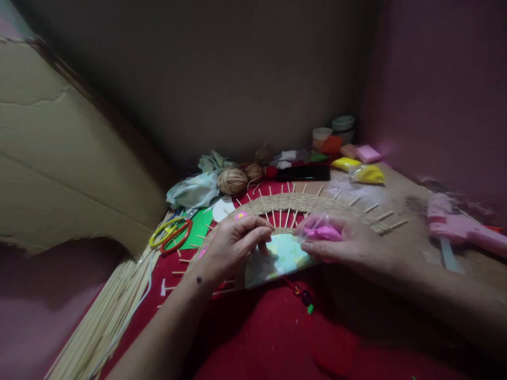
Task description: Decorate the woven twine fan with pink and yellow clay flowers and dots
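A woven half-round piece (301, 203) with thin sticks poking out like rays lies on a red cloth (257, 338). Its pale patterned centre (283, 256) sits between my hands. My left hand (233, 245) rests on the left part of the centre, fingers pinched together at its top edge; what they pinch is too small to make out. My right hand (348, 245) is closed around a small clear bag of pink clay (320, 232), just right of the centre.
A bundle of long thin sticks (106, 322) lies at the left by a cardboard sheet (59, 158). Scissors with yellow and red handles (170, 232), green paper (200, 227), twine balls (233, 181), yellow clay packs (366, 173), cups (321, 138) and a pink glue gun (459, 227) surround the work.
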### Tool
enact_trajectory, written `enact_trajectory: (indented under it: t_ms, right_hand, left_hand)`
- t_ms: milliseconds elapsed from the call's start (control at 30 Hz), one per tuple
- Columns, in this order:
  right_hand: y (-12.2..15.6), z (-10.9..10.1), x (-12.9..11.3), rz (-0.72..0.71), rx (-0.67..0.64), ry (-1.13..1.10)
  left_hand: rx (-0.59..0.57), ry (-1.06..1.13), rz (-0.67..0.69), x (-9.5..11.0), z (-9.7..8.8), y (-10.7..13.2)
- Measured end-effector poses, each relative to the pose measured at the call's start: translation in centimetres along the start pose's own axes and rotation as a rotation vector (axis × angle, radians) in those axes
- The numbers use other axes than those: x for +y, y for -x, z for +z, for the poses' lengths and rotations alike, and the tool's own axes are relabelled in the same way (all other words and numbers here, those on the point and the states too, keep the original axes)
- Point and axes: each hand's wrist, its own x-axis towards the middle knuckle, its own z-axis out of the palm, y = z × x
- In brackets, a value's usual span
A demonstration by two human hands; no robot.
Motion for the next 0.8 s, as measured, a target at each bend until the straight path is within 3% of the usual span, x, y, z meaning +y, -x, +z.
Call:
enact_trajectory:
  t_ms: [100,367,500,600,800]
  right_hand:
    - [-0.05,-0.06,0.02,0.020,-0.008,0.015]
    - [0.08,0.05,0.04,0.028,0.004,-0.003]
    - [0.03,0.07,-0.22,0.043,-0.004,0.010]
    - [0.01,0.05,-0.38,0.034,-0.017,0.036]
    - [0.09,-0.02,-0.07,0.030,-0.023,0.085]
  left_hand:
    - [0.037,-0.126,0.040,-0.17,-0.02,0.03]
    - [-0.021,-0.115,0.157,-0.78,0.04,-0.10]
    - [-0.026,-0.286,0.240,-0.78,0.24,-0.09]
    - [-0.076,-0.420,0.291,-0.69,0.51,0.01]
    - [-0.169,-0.479,0.272,-0.60,0.76,-0.04]
